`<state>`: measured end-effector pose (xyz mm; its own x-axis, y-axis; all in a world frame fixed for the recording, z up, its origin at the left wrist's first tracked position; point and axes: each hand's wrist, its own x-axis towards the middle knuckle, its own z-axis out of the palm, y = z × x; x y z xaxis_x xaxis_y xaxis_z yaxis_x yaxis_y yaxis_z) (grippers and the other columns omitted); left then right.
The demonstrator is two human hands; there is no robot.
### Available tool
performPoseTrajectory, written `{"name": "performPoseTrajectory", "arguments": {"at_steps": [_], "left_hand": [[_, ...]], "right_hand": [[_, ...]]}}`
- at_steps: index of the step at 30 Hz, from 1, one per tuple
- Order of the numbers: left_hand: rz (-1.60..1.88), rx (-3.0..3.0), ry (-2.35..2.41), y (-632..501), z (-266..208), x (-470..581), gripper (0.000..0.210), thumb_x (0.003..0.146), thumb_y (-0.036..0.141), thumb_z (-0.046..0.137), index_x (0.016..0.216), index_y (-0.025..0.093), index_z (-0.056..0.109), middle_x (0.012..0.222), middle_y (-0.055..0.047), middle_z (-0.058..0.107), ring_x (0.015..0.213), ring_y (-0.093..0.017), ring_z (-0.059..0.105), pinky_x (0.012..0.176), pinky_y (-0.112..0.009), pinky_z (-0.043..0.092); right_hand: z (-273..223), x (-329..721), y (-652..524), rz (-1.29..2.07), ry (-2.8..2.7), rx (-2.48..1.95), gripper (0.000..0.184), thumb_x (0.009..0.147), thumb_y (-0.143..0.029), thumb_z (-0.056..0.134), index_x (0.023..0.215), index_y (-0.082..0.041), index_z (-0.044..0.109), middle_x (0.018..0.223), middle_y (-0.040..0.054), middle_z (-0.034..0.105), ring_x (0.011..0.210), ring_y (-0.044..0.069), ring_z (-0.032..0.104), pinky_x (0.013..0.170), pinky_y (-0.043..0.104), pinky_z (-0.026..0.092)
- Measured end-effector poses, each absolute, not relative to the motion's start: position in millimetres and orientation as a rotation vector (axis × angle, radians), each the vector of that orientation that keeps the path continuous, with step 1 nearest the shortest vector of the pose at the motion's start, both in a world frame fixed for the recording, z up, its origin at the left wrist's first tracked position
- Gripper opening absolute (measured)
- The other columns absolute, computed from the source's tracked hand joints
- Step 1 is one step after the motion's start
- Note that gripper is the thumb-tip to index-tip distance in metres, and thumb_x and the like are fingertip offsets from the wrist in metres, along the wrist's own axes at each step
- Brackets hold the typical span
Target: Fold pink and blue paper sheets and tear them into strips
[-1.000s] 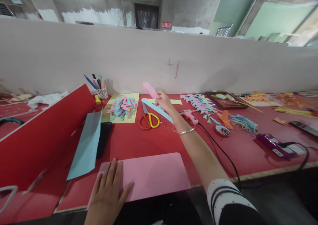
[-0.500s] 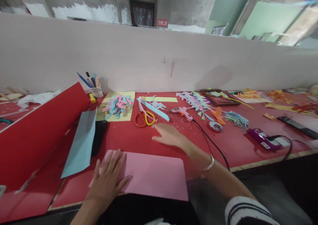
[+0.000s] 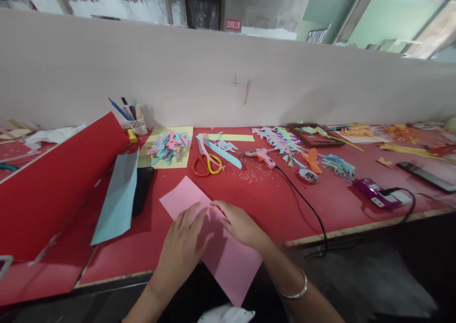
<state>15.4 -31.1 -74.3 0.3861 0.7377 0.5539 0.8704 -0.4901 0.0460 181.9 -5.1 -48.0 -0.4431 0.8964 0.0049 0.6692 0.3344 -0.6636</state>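
Observation:
A sheet of pink paper (image 3: 231,266) lies slanted across the front edge of the red table, its lower corner past the edge. My left hand (image 3: 185,240) rests on it with the fingers stretched out and apart. At the sheet's right edge, my right hand (image 3: 242,225) has its fingertips and thumb closed on the paper, close to my left fingertips. Beyond the sheet lie scissors (image 3: 207,165) with one red and one yellow handle. A light blue paper strip (image 3: 226,154) and a pink strip lie over their blades.
A pink glue gun (image 3: 261,156) trails a black cord to the right. Paper scraps (image 3: 169,147) are heaped on yellow paper. At left are a blue sheet (image 3: 116,199), a leaning red board (image 3: 60,185) and a pen cup (image 3: 138,125). A purple power adapter (image 3: 375,193) sits right.
The pink paper has turned from lying lengthwise along the table edge to a slant. My right hand has come from near the scissors down to its edge; my left hand has moved right.

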Motion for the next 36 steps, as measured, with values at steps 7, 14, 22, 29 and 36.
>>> {"name": "performPoseTrajectory", "arguments": {"at_steps": [7, 14, 22, 29, 36], "left_hand": [[-0.997, -2.299, -1.38, -54, -56, 35, 0.058, 0.079, 0.043, 0.043, 0.126, 0.011, 0.031, 0.116, -0.017, 0.047, 0.106, -0.025, 0.046, 0.084, -0.036, 0.042], [-0.771, -2.398, -1.292, -46, -62, 31, 0.051, 0.078, 0.02, 0.035, 0.127, 0.006, 0.03, 0.121, -0.016, 0.049, 0.116, -0.024, 0.041, 0.089, -0.035, 0.041], [-0.283, -2.551, -1.276, -32, -73, 7, 0.051, 0.069, -0.004, 0.027, 0.109, 0.013, 0.055, 0.111, -0.008, 0.06, 0.1, -0.017, 0.057, 0.08, -0.028, 0.049], [-0.237, -2.893, -1.256, -26, -60, -6, 0.046, 0.075, 0.0, 0.029, 0.106, 0.018, 0.057, 0.107, -0.005, 0.063, 0.095, -0.014, 0.059, 0.08, -0.026, 0.049], [-0.518, -3.053, -1.669, 5, -59, -26, 0.029, 0.084, 0.028, 0.035, 0.083, 0.019, 0.063, 0.083, -0.004, 0.068, 0.076, -0.015, 0.063, 0.067, -0.023, 0.048]], "right_hand": [[-47, 162, -17, 0.582, -1.592, -1.156, 0.021, 0.08, -0.015, 0.036, 0.091, -0.018, 0.054, 0.085, 0.0052, 0.058, 0.082, 0.014, 0.055, 0.075, 0.027, 0.045], [-65, 161, -30, 0.57, -1.548, -1.26, 0.038, 0.081, -0.023, 0.039, 0.119, -0.018, 0.042, 0.121, 0.0092, 0.048, 0.115, 0.017, 0.041, 0.094, 0.034, 0.037], [-55, 193, -38, 0.412, -2.156, -1.688, 0.034, 0.074, -0.015, 0.048, 0.108, -0.014, 0.054, 0.093, 0.0108, 0.058, 0.09, 0.023, 0.051, 0.077, 0.038, 0.044], [-45, 197, -23, 0.272, -2.668, -1.332, 0.023, 0.08, -0.025, 0.05, 0.102, -0.021, 0.058, 0.113, 0.01, 0.052, 0.102, 0.022, 0.046, 0.084, 0.037, 0.034], [-33, 203, 20, 0.434, -2.866, -1.178, 0.019, 0.085, -0.024, 0.045, 0.078, -0.017, 0.062, 0.081, 0.0032, 0.065, 0.075, 0.014, 0.057, 0.067, 0.026, 0.034]]}}
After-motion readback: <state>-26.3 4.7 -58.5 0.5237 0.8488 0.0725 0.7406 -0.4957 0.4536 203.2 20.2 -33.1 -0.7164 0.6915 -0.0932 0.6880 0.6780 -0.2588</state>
